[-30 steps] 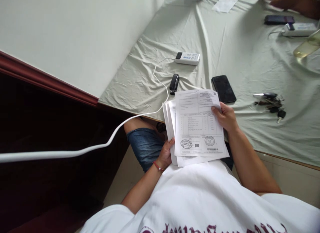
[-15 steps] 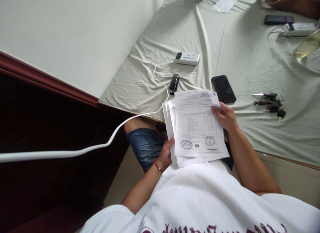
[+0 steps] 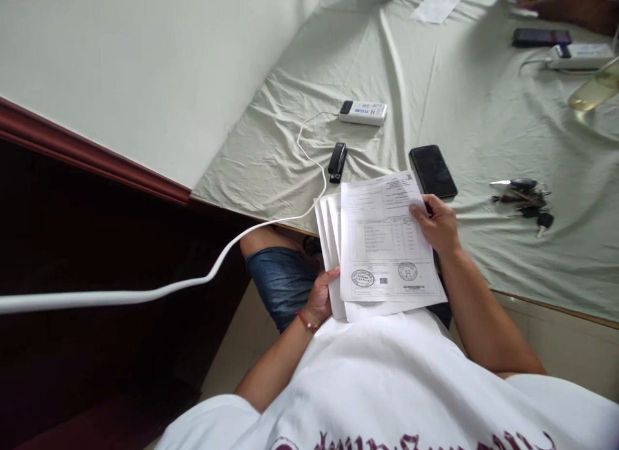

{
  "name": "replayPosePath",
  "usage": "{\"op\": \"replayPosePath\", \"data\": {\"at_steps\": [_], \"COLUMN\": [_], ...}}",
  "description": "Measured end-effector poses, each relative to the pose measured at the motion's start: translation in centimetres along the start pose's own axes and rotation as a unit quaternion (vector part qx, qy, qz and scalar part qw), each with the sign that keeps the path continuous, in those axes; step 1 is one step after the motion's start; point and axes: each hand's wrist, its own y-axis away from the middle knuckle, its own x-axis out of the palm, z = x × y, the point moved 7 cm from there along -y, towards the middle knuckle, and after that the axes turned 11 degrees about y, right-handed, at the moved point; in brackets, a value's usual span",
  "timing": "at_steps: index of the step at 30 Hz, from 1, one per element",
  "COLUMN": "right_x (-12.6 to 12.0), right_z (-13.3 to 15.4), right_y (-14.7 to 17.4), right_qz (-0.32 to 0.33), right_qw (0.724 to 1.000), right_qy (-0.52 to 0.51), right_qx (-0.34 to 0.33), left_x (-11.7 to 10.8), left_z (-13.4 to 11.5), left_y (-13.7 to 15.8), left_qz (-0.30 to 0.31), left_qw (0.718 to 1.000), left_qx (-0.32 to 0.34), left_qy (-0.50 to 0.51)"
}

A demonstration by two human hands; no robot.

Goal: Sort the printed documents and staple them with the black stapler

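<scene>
Several printed paper sheets [image 3: 387,244] are fanned out over my lap. The top one bears a table and two round stamps. My left hand [image 3: 323,295], with a red bracelet on its wrist, grips the lower left edges of the sheets, thumb on top. At the upper right edge, my right hand [image 3: 438,224] pinches the top sheet between thumb and fingers. Just beyond the papers lie a black stapler [image 3: 337,162] and a black phone [image 3: 432,171] on the table. Which of the lower sheets each hand holds is partly hidden.
A white power bank [image 3: 362,113] with a white cable [image 3: 261,225] lies on the cloth-covered table [image 3: 271,134]. Keys [image 3: 527,202] are at the right. Farther off are another phone [image 3: 540,37], another power bank [image 3: 580,57], a yellowish bottle [image 3: 594,89] and another person's arm [image 3: 575,8].
The top sheet has shifted and tilted slightly to the right, showing a little more of the sheets beneath on the left. Both hands keep their hold.
</scene>
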Motion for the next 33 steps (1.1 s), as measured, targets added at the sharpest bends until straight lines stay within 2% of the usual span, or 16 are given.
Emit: {"op": "replayPosePath", "data": {"at_steps": [7, 14, 18, 23, 28, 33], "right_x": [0.0, 0.2, 0.3, 0.2, 0.6, 0.8], "right_z": [0.1, -0.2, 0.1, 1.1, 1.2, 0.5], "right_y": [0.0, 0.3, 0.4, 0.2, 0.1, 0.0], "right_qz": [-0.006, 0.015, 0.028, 0.004, 0.014, 0.037], "right_qw": [1.0, 1.0, 0.999, 0.995, 0.992, 0.991], "right_qy": [0.012, -0.018, 0.019, 0.086, 0.119, 0.126], "right_qx": [-0.019, 0.013, 0.005, -0.04, -0.048, 0.002], "left_x": [-0.5, -0.5, -0.5, 0.0, 1.7, 2.9], "left_z": [0.1, 0.0, -0.3, -1.3, -2.4, -2.0], "left_y": [-0.2, -0.2, 0.0, 0.6, 1.6, 1.7], "left_qz": [-0.02, -0.024, -0.037, -0.064, -0.023, 0.027], "left_qw": [1.0, 1.0, 0.998, 0.989, 0.981, 0.963], "left_qx": [-0.012, -0.005, 0.027, 0.105, 0.156, 0.136], "left_qy": [0.005, -0.004, -0.031, -0.078, -0.112, -0.231]}}
